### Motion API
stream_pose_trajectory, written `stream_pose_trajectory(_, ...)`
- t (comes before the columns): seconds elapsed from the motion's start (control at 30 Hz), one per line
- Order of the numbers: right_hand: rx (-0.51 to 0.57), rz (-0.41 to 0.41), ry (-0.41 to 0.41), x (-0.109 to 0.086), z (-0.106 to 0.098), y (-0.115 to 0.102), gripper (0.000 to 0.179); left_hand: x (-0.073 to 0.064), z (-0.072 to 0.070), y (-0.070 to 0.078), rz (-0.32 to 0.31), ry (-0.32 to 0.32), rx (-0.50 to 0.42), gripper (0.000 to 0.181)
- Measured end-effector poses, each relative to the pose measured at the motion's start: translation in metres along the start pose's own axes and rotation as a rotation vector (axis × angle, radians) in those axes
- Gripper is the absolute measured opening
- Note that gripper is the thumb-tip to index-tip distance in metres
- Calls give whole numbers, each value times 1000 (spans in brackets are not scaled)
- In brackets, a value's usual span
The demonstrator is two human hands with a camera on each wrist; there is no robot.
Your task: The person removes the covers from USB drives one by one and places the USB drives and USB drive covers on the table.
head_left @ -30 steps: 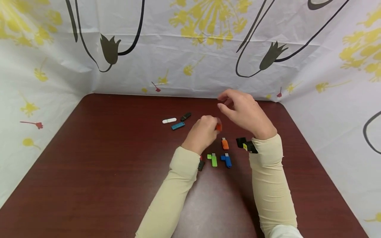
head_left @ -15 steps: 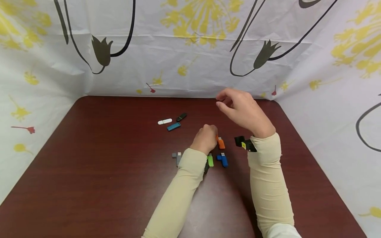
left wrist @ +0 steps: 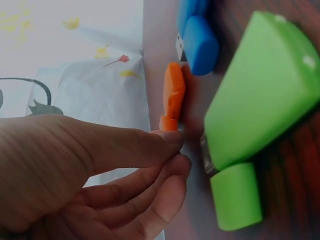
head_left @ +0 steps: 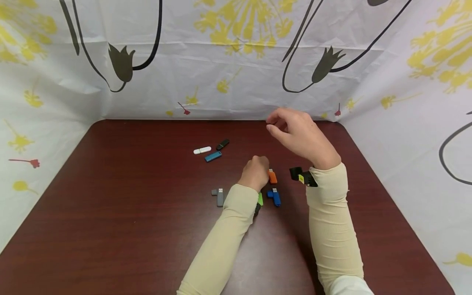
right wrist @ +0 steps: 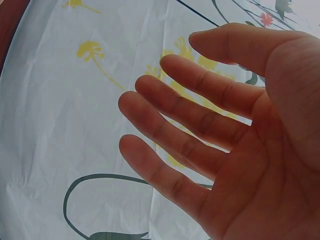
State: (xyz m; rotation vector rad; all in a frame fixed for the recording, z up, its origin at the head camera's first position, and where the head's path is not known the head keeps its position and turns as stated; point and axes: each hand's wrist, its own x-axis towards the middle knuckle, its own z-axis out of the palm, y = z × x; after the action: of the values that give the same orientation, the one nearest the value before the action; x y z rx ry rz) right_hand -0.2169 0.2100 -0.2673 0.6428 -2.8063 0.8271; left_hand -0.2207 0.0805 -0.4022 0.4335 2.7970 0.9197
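My left hand (head_left: 255, 173) pinches a small orange cap (left wrist: 168, 123) between thumb and fingertips, low over the table. Right against the cap in the left wrist view lies the orange USB stick (head_left: 272, 177), its metal plug partly showing in the head view. Nearer me are a green USB stick (left wrist: 265, 90) with its loose green cap (left wrist: 236, 196) beside the plug, and a blue USB stick (head_left: 276, 197) with its blue cap (head_left: 270, 194). My right hand (head_left: 300, 133) hovers at the back right, its fingers relaxed and holding nothing.
Left of my forearm lie a grey USB stick (head_left: 220, 198) and its grey cap (head_left: 214, 192). Farther back are white (head_left: 202, 150), black (head_left: 223, 144) and teal (head_left: 213, 156) sticks. A patterned cloth (head_left: 236, 98) surrounds the dark red table (head_left: 110, 205) at back and sides.
My left hand has come down toward me with the orange cap, to the plug end of the orange stick. The right hand stays in place. The head view has shifted slightly.
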Motion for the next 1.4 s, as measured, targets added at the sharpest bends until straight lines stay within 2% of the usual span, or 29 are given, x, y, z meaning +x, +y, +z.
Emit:
stream_pose_trajectory(0.23,-2,0,2,0,-1,-1,18,1,3,-2,25,19,19,18)
stream_pose_trajectory(0.33,-5,2,0,0,-1,0,18,0,3,-2,28,30,-2,20)
stream_pose_trajectory(0.53,-18,-6,-3,0,-1,1,19,-3,-8,-1,1,53,-52,29)
stream_pose_trajectory(0.7,-21,-7,-6,1,-1,2,21,-8,-30,1,1,74,44,18)
stream_pose_trajectory(0.83,-26,-4,-4,2,0,1,21,-14,-52,-1,-14,86,103,33)
stream_pose_trajectory(0.97,-31,-1,-10,3,2,2,23,-21,-71,-7,-15,134,81,44)
stream_pose_trajectory(1.2,-35,-2,-29,8,6,3,30,-29,-102,-15,13,230,40,50)
stream_pose_trajectory(1.4,-63,-12,-63,14,17,3,38,-42,-131,-36,5,308,31,53)
